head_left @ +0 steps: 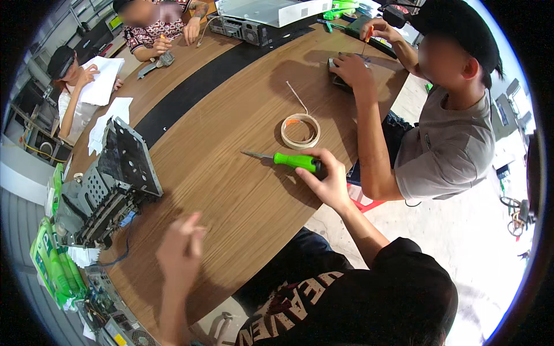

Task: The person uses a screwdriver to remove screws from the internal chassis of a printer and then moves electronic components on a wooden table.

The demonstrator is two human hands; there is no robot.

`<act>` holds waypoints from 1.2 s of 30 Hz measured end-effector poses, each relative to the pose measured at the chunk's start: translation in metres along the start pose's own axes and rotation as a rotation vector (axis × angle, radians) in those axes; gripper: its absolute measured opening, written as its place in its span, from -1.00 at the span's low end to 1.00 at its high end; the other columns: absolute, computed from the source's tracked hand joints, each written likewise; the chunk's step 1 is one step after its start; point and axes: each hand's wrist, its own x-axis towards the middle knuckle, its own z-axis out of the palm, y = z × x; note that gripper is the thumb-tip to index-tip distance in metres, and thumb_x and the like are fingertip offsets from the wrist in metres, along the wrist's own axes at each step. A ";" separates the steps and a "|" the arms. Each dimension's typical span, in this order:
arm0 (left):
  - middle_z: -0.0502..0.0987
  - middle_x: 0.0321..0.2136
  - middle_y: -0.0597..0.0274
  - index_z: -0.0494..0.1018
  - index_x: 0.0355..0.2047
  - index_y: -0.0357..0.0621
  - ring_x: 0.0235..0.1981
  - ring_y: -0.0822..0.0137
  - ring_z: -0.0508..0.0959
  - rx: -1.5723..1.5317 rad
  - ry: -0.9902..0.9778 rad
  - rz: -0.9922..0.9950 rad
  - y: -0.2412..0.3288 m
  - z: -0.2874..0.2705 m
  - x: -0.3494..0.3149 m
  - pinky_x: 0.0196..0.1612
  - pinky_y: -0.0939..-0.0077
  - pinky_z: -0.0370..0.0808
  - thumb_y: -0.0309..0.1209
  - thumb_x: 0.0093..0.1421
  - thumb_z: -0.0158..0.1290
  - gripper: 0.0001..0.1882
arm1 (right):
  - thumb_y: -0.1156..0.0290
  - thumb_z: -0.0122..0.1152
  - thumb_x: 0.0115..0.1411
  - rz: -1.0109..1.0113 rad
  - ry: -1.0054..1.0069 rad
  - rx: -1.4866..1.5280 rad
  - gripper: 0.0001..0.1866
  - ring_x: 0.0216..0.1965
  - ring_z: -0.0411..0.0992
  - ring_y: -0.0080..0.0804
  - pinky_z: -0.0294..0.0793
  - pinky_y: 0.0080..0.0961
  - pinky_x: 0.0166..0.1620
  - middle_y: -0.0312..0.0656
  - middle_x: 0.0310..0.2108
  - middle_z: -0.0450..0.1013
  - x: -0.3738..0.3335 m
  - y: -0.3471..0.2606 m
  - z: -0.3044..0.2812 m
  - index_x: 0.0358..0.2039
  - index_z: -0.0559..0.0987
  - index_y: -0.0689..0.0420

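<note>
My right hand (pixel 330 176) is closed around the green handle of a screwdriver (pixel 295 162), over the right side of the wooden table. Its metal shaft points left, and a black end shows at the palm. Just beyond the screwdriver lies a cream roll of tape (pixel 284 134) with a loose strip trailing away. My left hand (pixel 182 248) is raised over the near left part of the table, smeared by motion. Nothing can be made out in its fingers. To its left stands a perforated metal frame (pixel 104 199) with a dark panel, tilted on the table.
Green packets (pixel 49 262) and a metal computer chassis (pixel 118 314) line the left edge. At right a person (pixel 447 127) works on a dark part with an orange-handled screwdriver (pixel 368 33). Two people sit across the table, one holding papers (pixel 103 79). A computer case (pixel 248 29) stands far back.
</note>
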 end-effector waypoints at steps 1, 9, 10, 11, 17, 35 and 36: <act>0.50 -0.12 0.01 0.43 -0.01 -0.20 -0.19 0.15 0.57 -0.262 -0.066 -0.139 0.009 0.015 -0.003 -0.12 0.34 0.50 -0.54 0.09 0.13 -0.60 | 0.42 0.40 -0.03 0.072 0.009 0.090 -0.61 -0.26 0.49 -0.35 0.46 -0.48 -0.20 -0.12 -0.32 0.51 0.001 -0.009 0.002 -0.16 0.51 0.16; 0.35 0.06 0.02 0.17 0.19 -0.34 0.02 0.26 0.43 -0.631 -0.077 -0.200 0.004 0.053 0.045 0.05 0.42 0.39 -0.54 0.20 0.05 -0.44 | 0.29 0.45 -0.04 -0.412 -0.153 0.319 -0.48 -0.22 0.48 -0.40 0.47 -0.48 -0.18 -0.14 -0.16 0.50 0.067 -0.094 0.068 -0.07 0.51 0.19; 0.43 -0.05 0.06 0.23 0.16 -0.32 -0.08 0.31 0.47 -0.715 -0.051 -0.208 -0.011 0.060 0.055 -0.06 0.49 0.41 -0.52 0.22 0.04 -0.50 | 0.28 0.45 -0.03 -0.450 -0.240 0.413 -0.49 -0.22 0.49 -0.38 0.47 -0.46 -0.17 -0.15 -0.17 0.51 0.077 -0.102 0.087 -0.08 0.51 0.18; 0.50 -0.15 0.09 0.28 0.12 -0.30 -0.18 0.36 0.52 -0.792 -0.021 -0.214 -0.027 0.065 0.061 -0.16 0.55 0.43 -0.50 0.24 0.02 -0.56 | 0.28 0.44 -0.02 -0.494 -0.267 0.454 -0.50 -0.24 0.49 -0.36 0.47 -0.44 -0.16 -0.13 -0.20 0.51 0.086 -0.107 0.111 -0.08 0.51 0.19; 0.50 -0.25 0.17 0.28 0.08 -0.41 -0.26 0.48 0.48 -0.798 0.326 -0.354 -0.051 0.078 0.063 -0.24 0.57 0.42 -0.52 0.29 -0.06 -0.63 | 0.25 0.31 0.09 -0.497 -0.258 0.498 -0.46 -0.18 0.48 -0.25 0.48 -0.37 -0.17 -0.05 -0.15 0.48 0.092 -0.101 0.176 0.03 0.41 0.21; 0.50 -0.24 -0.03 0.39 -0.15 -0.37 -0.23 0.13 0.51 -0.101 0.521 0.042 -0.091 0.100 0.029 -0.20 0.23 0.40 -0.41 0.26 0.00 -0.75 | 0.21 0.25 0.03 -0.680 -0.200 0.481 -0.34 -0.30 0.35 -0.19 0.30 -0.30 -0.16 -0.14 -0.39 0.35 0.064 -0.089 0.189 0.12 0.36 0.20; 0.49 -0.29 0.02 0.40 -0.20 -0.33 -0.23 0.18 0.51 -0.046 0.678 0.072 -0.085 0.105 0.037 -0.23 0.23 0.39 -0.43 0.24 0.05 -0.79 | 0.18 0.24 0.02 -0.653 -0.284 0.444 -0.42 -0.21 0.35 -0.20 0.28 -0.29 -0.11 -0.14 -0.29 0.37 0.062 -0.088 0.187 0.05 0.41 0.14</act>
